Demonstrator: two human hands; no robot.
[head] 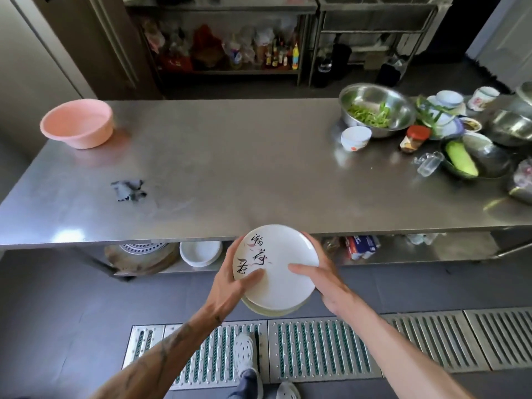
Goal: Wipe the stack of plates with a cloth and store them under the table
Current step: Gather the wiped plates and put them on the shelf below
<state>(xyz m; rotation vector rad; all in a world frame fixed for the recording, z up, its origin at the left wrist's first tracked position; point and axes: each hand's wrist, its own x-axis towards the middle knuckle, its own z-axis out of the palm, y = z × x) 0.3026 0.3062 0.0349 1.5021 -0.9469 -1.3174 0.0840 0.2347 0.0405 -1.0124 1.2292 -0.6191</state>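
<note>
Item: stack of plates (276,286), white glazed ware, brush calligraphy on the top face. It is carried clear of any surface, just in front of the near edge of the steel table (230,156) and above a floor drain grating (316,349). Grip: the left hand (230,283) is curled round the left rim with the thumb laid on the top plate. The right hand (325,280) is closed on the opposite rim in the same way, and its fingers are mostly hidden beneath the stack. Handling, as judged: rigid, breakable, fairly heavy for its bulk and smooth enough to slip. The lower plates sit a little offset, so a tilt could let them slide. Support is best taken under the bottom plate at both sides, with the thumbs pinning the top. Ahead of and below the grip is the lower shelf (431,251), with stacked white basins (200,252) to the left. On the tabletop, beyond the grip and well to its left, a crumpled grey cloth (128,191) lies untouched, so storing is judged to be the step in hand. Farthest are a pink basin (77,123) at left and a steel bowl of greens (377,109) at right.
</note>
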